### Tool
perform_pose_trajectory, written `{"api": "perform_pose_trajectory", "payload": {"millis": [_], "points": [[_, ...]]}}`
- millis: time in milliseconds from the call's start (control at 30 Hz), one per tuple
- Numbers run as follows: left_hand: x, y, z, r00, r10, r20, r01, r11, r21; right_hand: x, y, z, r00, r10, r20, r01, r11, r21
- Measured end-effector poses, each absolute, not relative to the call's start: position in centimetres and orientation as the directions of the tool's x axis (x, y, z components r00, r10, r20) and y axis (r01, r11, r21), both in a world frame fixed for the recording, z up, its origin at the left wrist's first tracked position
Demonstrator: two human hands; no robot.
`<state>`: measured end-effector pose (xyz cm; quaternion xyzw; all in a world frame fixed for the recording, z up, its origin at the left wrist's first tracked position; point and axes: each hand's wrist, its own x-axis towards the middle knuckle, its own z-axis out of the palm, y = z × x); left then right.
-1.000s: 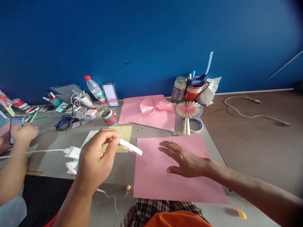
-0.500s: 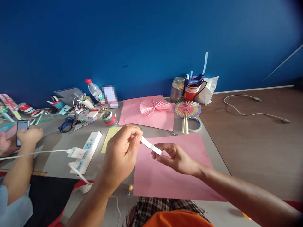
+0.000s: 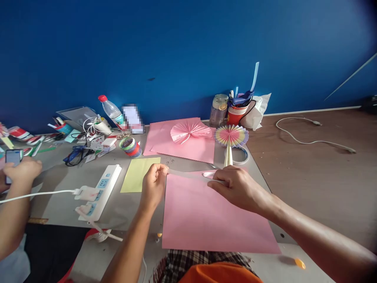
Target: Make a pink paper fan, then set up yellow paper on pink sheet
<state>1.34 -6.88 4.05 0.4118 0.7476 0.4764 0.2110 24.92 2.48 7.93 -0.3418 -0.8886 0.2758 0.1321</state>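
My left hand point(image 3: 155, 184) is closed in a pinch above the left edge of a large pink paper sheet point(image 3: 212, 216). Whatever its fingertips hold is too small to make out. My right hand point(image 3: 238, 184) is over the sheet's far right part, with fingers curled. From its fingertips sticks out a white strip point(image 3: 208, 174), bent and partly hidden by the hand. Just beyond that hand stands a multicoloured paper fan point(image 3: 231, 135) with a pale yellow handle, its lower end hidden. A roll of tape point(image 3: 244, 156) lies beside the fan.
Farther back, a folded pink paper fan point(image 3: 190, 131) lies on pink sheets point(image 3: 182, 151). To the left are yellow paper point(image 3: 138, 177), tape rolls point(image 3: 129, 146) and a power strip point(image 3: 107, 184). Another person's hand point(image 3: 26, 169) holds a phone. A red cup point(image 3: 237, 114) stands by the wall.
My hands have moved apart; the white strip no longer spans them and shows only at my right hand. My right hand went right and away from me, toward the multicoloured fan.
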Motion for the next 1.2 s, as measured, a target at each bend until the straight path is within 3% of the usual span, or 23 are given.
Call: {"api": "perform_pose_trajectory", "payload": {"millis": [167, 400, 533, 767, 1067, 1200], "points": [[0.8, -6.1, 0.2, -0.669, 0.738, 0.091, 0.48, 0.334, 0.811, 22.7, 3.4, 7.1, -0.694, 0.713, -0.101, 0.695, 0.629, -0.348], [0.3, -5.9, -2.2, -0.704, 0.693, 0.156, 0.518, 0.35, 0.781, 20.7, 4.1, 6.9, -0.707, 0.681, -0.19, 0.706, 0.697, -0.127], [0.3, -5.5, -2.4, -0.698, 0.697, 0.164, 0.575, 0.409, 0.709, 20.1, 4.3, 6.6, -0.712, 0.661, -0.237, 0.694, 0.714, -0.091], [0.6, -5.7, -2.6, -0.699, 0.698, 0.155, 0.586, 0.435, 0.684, 20.1, 4.0, 5.8, -0.715, 0.666, -0.212, 0.692, 0.719, -0.073], [0.2, -5.4, -2.9, -0.722, 0.65, 0.238, 0.636, 0.486, 0.6, 19.8, 3.8, 5.5, -0.703, 0.704, -0.103, 0.711, 0.7, -0.068], [-0.3, -5.1, -2.9, -0.745, 0.628, 0.227, 0.619, 0.521, 0.588, 19.7, 3.8, 5.1, -0.759, 0.652, 0.0, 0.649, 0.755, -0.093]]}}
